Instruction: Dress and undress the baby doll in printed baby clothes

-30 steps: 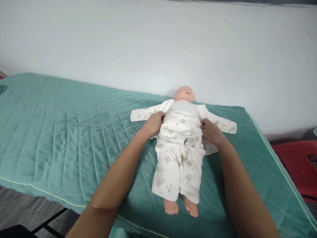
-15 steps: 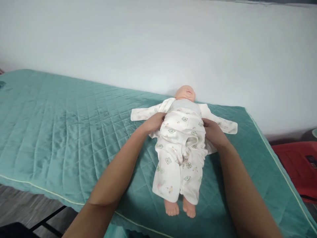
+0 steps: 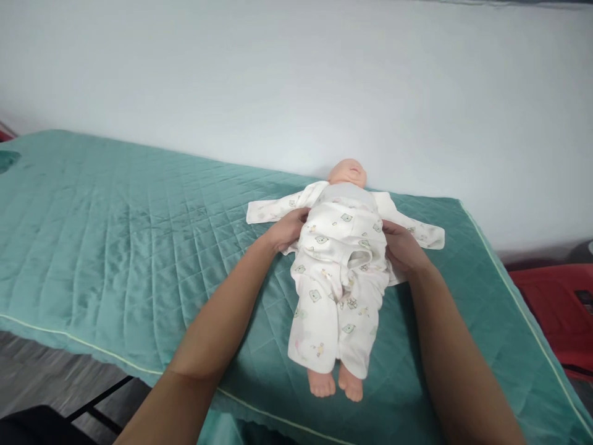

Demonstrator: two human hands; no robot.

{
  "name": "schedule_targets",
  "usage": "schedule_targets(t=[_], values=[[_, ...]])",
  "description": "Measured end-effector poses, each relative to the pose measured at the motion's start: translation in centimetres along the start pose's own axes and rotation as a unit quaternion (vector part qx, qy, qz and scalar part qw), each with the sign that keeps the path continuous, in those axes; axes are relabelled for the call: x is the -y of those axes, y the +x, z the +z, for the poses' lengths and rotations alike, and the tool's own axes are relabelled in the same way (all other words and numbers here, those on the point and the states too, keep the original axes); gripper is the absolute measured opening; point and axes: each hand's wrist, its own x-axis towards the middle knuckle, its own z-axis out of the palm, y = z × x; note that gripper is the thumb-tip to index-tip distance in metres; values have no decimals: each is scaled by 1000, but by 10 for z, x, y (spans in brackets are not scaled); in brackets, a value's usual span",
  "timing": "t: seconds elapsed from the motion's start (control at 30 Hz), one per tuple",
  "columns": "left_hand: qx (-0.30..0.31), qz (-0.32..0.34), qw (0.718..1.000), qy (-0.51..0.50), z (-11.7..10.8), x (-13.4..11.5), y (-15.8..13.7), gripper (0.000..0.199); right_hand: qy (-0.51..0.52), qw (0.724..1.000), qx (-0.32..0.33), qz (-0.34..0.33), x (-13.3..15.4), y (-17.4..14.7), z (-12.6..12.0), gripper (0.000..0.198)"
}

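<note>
White trousers (image 3: 314, 327) — left hand (image 3: 288, 230), right hand (image 3: 404, 247) angled inward, flanking them.

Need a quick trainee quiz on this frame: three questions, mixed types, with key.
1. True or false: the baby doll lies on its back on the quilted green cover.
2. What shows below the cuffs of the printed pants? A) socks B) shoes C) bare feet
3. Fill in: the left hand and right hand are at opposite ____ of the baby doll's torso.

Key: 1 true; 2 C; 3 sides.
</note>
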Motion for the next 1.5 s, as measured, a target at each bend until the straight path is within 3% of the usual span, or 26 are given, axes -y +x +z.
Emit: schedule_targets(t=[0.2, 0.4, 0.53, 0.7, 0.8, 0.97, 1.2, 1.5], values=[[-23, 5, 996, 85, 3, -6, -1, 20, -11, 1000, -4, 6, -6, 6, -10, 24], [-16, -5, 1000, 16, 9, 0, 2, 18, -82, 996, -42, 2, -2, 3, -2, 28], [7, -51, 999, -9, 9, -3, 2, 18, -104, 991, -78, 17, 3, 2, 3, 30], [8, -93, 993, 66, 6, -16, -2, 13, -154, 982, -114, 5, 3, 4, 7, 30], [36, -69, 997, 5, 7, -12, -2, 12, -154, 984, -85, -20, 1, 4, 7, 29], [49, -54, 990, -119, 9, 5, 3, 27, -130, 990, -59, -24, 6, -1, 13, 31], [23, -112, 972, -204, 13, -3, 1, 27, -122, 987, -84, -56, 14, -8, 25, 29], [13, -106, 966, -235, 18, -5, 1, 31, -108, 983, -132, -71, 9, -5, 26, 24]])
